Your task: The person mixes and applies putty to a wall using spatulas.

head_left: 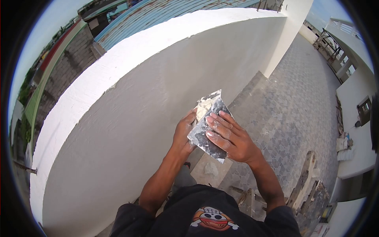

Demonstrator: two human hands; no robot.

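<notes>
Person stands close against a white parapet wall (pixel 130 130), looking down over own arms. Both hands meet at chest height, just off the wall's face.

Held between them: a flat metal plate (pixel 208 128), grey and smeared, tilted with 1 corner up toward the wall's top. A lump of white putty (pixel 203 106) sits on the plate's upper end.

Left hand (pixel 184 133): on the wall side of the plate, fingers wrapped around its edge, grasping it from below and behind. Skin dusted white.

Right hand (pixel 231 138): on the far side of the plate from the wall, fingers (pixel 216 120) laid flat across the plate's face, thumb hidden beneath; it clasps the plate. Fingertips pale with putty.

Below the plate, the floor is grey patterned paving (pixel 292 106), running away along the wall's foot. Directly under the hands a bare concrete patch (pixel 209 168) shows a white blot. Weathered wooden boards (pixel 308 177) lie on the paving, well out from the wall, on the right-hand side. Person wears a black shirt (pixel 209 215) with a skull-and-hat print. Beyond the wall's top: a blue corrugated roof (pixel 158 15).
</notes>
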